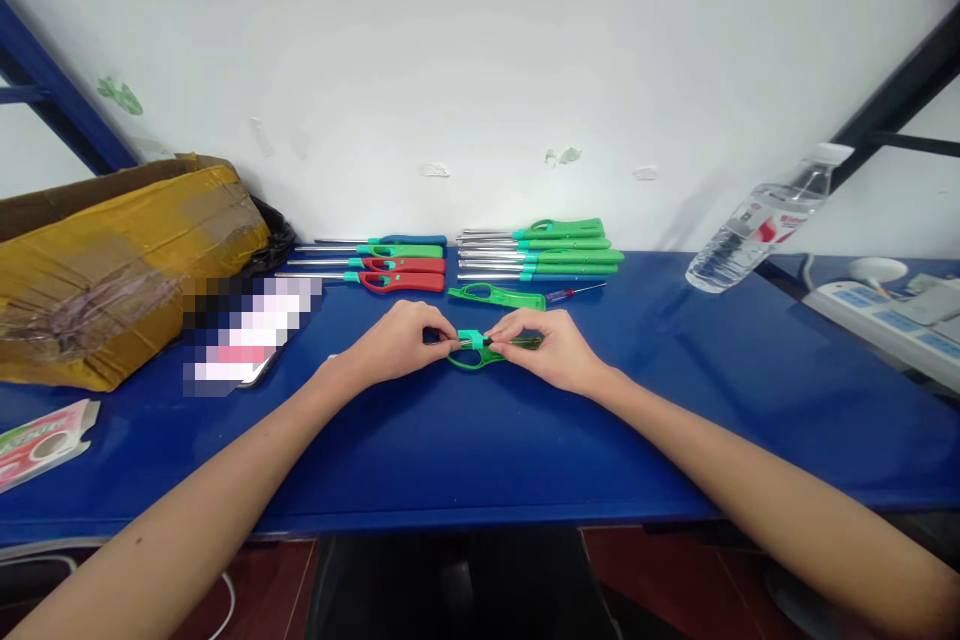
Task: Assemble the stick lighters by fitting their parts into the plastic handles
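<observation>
A taken-apart green gas lighter (472, 359) lies on the blue table, its trigger loop toward me and a teal piece (471, 338) at its middle. My left hand (405, 340) is closed in a pinch at the metal tube end, left of the teal piece. On the other side, my right hand (553, 348) pinches the lighter's inner part just right of the teal piece; the fingertips hide exactly what is gripped. Just behind the hands lies a loose green handle shell (497, 297). A small screwdriver (576, 292) with a clear handle lies beside that shell.
Red, green and blue lighters (401, 274) lie at the back left, more lighters (570, 258) at the back centre. At left are a taped cardboard box (127, 260) and a blurred phone (255, 335). A water bottle (765, 220) and a power strip (885, 320) are at right.
</observation>
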`<act>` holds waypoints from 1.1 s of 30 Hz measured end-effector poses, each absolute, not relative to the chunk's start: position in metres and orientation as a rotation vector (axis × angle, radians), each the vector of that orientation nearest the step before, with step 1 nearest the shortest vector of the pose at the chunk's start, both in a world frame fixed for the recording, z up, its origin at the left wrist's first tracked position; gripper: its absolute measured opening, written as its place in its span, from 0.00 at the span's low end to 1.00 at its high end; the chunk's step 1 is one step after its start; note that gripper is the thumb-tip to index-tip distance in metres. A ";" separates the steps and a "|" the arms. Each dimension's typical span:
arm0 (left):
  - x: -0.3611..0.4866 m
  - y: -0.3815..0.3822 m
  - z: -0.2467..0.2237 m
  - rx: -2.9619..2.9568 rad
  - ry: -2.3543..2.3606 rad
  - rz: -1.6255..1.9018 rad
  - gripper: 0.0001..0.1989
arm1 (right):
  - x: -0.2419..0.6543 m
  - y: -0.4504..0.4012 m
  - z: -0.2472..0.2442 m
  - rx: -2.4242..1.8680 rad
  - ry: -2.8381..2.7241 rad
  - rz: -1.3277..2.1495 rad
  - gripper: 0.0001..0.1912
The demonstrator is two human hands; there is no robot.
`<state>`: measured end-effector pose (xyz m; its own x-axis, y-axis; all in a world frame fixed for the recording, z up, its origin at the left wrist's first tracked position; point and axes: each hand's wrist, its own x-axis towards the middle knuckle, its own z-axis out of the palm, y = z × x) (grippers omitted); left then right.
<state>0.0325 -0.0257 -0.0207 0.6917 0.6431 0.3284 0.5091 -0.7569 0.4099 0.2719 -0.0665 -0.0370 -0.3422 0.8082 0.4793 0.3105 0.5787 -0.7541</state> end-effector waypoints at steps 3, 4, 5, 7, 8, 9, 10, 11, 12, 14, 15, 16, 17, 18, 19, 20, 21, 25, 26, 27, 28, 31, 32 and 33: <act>0.033 -0.026 -0.021 2.628 0.918 0.679 0.06 | 0.273 -0.066 -0.039 -0.888 -1.913 0.703 0.04; 0.033 -0.026 -0.022 2.635 0.926 0.681 0.06 | 0.273 -0.066 -0.039 -0.884 -1.915 0.704 0.03; 0.033 -0.026 -0.022 2.640 0.934 0.684 0.06 | 0.273 -0.066 -0.039 -0.880 -1.918 0.705 0.03; 0.034 -0.026 -0.023 2.631 0.944 0.698 0.05 | 0.273 -0.066 -0.037 -0.875 -1.931 0.715 0.02; 0.034 -0.026 -0.023 2.617 0.946 0.708 0.05 | 0.274 -0.065 -0.037 -0.878 -1.944 0.721 0.02; 0.034 -0.026 -0.023 2.600 0.946 0.717 0.05 | 0.274 -0.065 -0.036 -0.884 -1.962 0.721 0.01; 0.035 -0.027 -0.022 2.581 0.946 0.724 0.05 | 0.275 -0.065 -0.035 -0.894 -1.984 0.714 0.01; 0.035 -0.027 -0.022 2.563 0.948 0.730 0.05 | 0.275 -0.065 -0.034 -0.905 -2.011 0.700 0.02; 0.036 -0.027 -0.022 2.545 0.952 0.736 0.05 | 0.276 -0.064 -0.034 -0.912 -2.040 0.684 0.04; 0.036 -0.027 -0.022 2.513 0.958 0.743 0.05 | 0.277 -0.063 -0.033 -0.891 -2.103 0.653 0.09; 0.036 -0.027 -0.022 2.500 0.959 0.744 0.05 | 0.278 -0.063 -0.033 -0.862 -2.136 0.642 0.11; 0.036 -0.026 -0.022 2.490 0.959 0.744 0.05 | 0.278 -0.062 -0.032 -0.831 -2.171 0.632 0.13; 0.036 -0.026 -0.023 2.485 0.958 0.745 0.05 | 0.279 -0.062 -0.032 -0.803 -2.206 0.618 0.15; 0.036 -0.026 -0.023 2.483 0.956 0.745 0.05 | 0.279 -0.062 -0.032 -0.784 -2.238 0.601 0.16; 0.036 -0.026 -0.023 2.482 0.955 0.747 0.05 | 0.279 -0.062 -0.032 -0.779 -2.265 0.585 0.17; 0.036 -0.026 -0.023 2.481 0.957 0.748 0.05 | 0.279 -0.062 -0.032 -0.786 -2.287 0.570 0.18; 0.037 -0.026 -0.023 2.479 0.962 0.750 0.05 | 0.278 -0.062 -0.032 -0.798 -2.304 0.557 0.18; 0.038 -0.028 -0.021 2.460 1.020 0.738 0.04 | 0.277 -0.063 -0.031 -0.842 -2.330 0.535 0.22; 0.039 -0.028 -0.021 2.453 1.036 0.732 0.04 | 0.277 -0.063 -0.031 -0.848 -2.327 0.543 0.23; 0.039 -0.028 -0.020 2.445 1.049 0.725 0.04 | 0.277 -0.063 -0.031 -0.854 -2.320 0.558 0.23; 0.040 -0.029 -0.020 2.438 1.057 0.717 0.04 | 0.277 -0.063 -0.031 -0.858 -2.312 0.580 0.22; 0.040 -0.028 -0.019 2.421 1.055 0.694 0.05 | 0.278 -0.061 -0.032 -0.867 -2.292 0.639 0.20; 0.039 -0.028 -0.019 2.417 1.051 0.686 0.05 | 0.278 -0.061 -0.032 -0.874 -2.289 0.648 0.19; 0.039 -0.028 -0.020 2.414 1.048 0.681 0.05 | 0.278 -0.060 -0.032 -0.882 -2.287 0.650 0.18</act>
<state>0.0390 -0.0278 -0.0195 0.5959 0.7573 0.2671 0.5517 -0.6278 0.5490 0.2778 -0.0602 -0.0320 -0.6014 0.7177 0.3511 0.4256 0.6596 -0.6195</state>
